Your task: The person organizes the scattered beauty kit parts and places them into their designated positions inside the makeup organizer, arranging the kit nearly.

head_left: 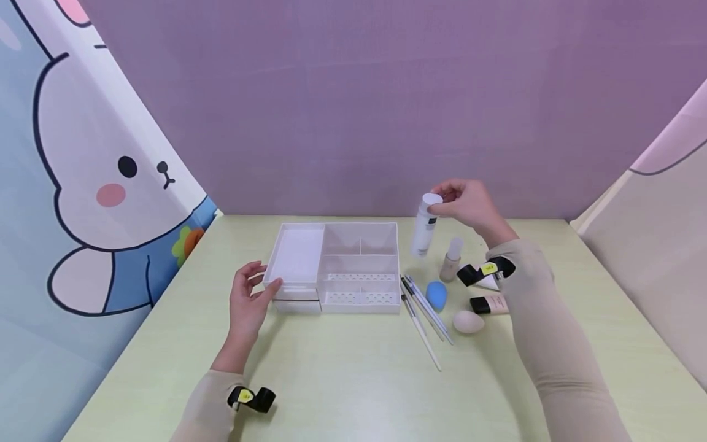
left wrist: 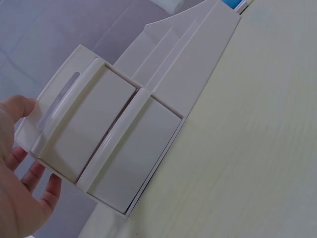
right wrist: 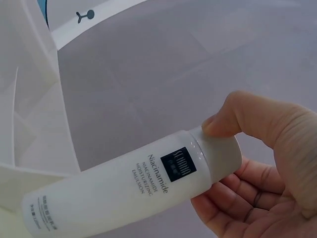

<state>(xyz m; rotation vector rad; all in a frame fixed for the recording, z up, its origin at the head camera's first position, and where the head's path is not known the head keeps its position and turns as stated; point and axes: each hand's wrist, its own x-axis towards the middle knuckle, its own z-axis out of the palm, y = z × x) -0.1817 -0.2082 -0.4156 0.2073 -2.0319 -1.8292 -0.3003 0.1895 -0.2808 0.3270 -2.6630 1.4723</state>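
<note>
A bottle [head_left: 423, 236] is pinched at its cap [head_left: 431, 199] by fingers of the right hand [head_left: 469, 207]. The box [head_left: 296, 252] is gripped by the left hand [head_left: 248, 309].

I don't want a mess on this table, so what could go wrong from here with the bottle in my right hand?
Your right hand grips the white bottle near its cap, so the bottle could slip or swing if that grip loosens. The small bottle stands close by and might topple if bumped. The pale egg-shaped sponge lies loose and could roll if nudged.
</note>
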